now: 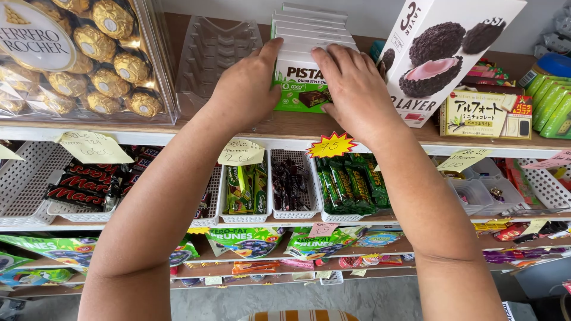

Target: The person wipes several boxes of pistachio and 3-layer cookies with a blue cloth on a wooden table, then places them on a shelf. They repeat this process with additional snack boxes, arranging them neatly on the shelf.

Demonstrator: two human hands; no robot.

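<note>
From the head camera, the left hand (247, 89) and right hand (355, 89), fingers loosely spread, press flat on either side of a row of white-and-green chocolate boxes (303, 59) standing on the top wooden shelf (297, 126).

At top centre I see a row of white-and-green boxes (303, 56), with a clear case of gold-wrapped balls (77, 56) at upper left and a tall white box picturing dark cakes (443, 53) at upper right. Below them I make out pale yellow paper tags (239, 152) and a yellow-red starburst sign (331, 145) on the shelf edge, above green wrapped bars (351, 184) in white baskets.
</note>
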